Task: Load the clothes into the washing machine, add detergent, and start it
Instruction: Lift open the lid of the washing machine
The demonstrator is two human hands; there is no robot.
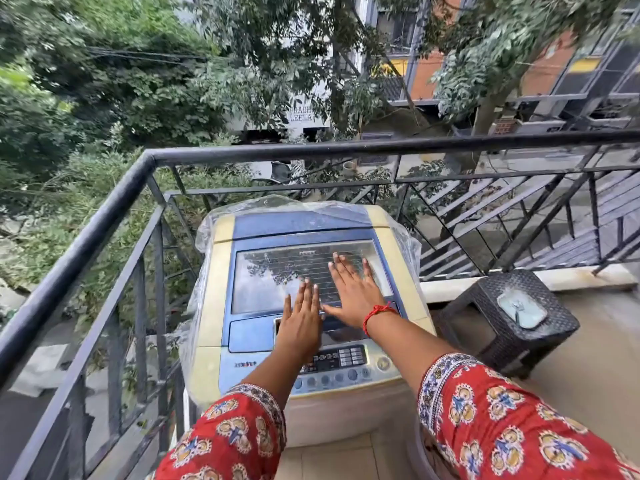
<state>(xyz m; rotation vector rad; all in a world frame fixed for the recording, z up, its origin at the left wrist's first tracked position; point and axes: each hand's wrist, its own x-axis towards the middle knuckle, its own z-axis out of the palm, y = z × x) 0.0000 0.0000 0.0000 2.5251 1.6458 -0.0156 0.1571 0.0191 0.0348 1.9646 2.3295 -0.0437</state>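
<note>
Balcony setting, black metal railing (104,216) on the far and left sides, trees and apartment blocks beyond. Top-load washing machine (214,271) stands in the corner against the railing, clear plastic cover (204,230) pushed back behind it and down its sides — probably weather protection, pulled off the top for access. Lid (270,282) is closed, its window reflecting leaves.

Both hands lie flat, palms down, holding nothing. Left hand (300,323) rests over the lid's front edge, fingers straight and pressed together. Right hand (353,292) lies on the window, fingers slightly spread, red thread bracelet (375,313) at the wrist. Placement looks like a start pose or a lead-in to lifting the lid — judgement only. Control panel (332,365) sits nearest the person, untouched.

No clothes or detergent visible, so loading looks not yet begun.

Dark wicker stool (485,306) to the right carries a pale blue object (523,310), identity unclear.

Readable text: "TurboDrum" on the panel's left; distant building sign, partly hidden, ends "LEELA". Button labels too small to read.
</note>
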